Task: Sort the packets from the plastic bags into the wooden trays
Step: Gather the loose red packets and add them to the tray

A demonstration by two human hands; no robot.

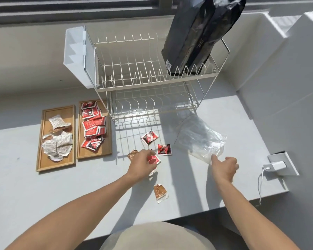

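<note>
Crinkled clear plastic bag [201, 139], glossy packets [163, 149]

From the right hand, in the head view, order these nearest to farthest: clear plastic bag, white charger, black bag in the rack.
1. Clear plastic bag: pinched at its corner by the right hand.
2. White charger: to the right, in the outlet.
3. Black bag: far back, on the rack's top tier.

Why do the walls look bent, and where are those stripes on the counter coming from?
Head view: the wide-angle lens bows the edges, so the walls curve. Hard sunlight throws the white wire dish rack's grid as striped shadows on the grey counter, and both hands cast dark shadows. The clear plastic bag glares, and the print on the packets is too soft to read.
</note>
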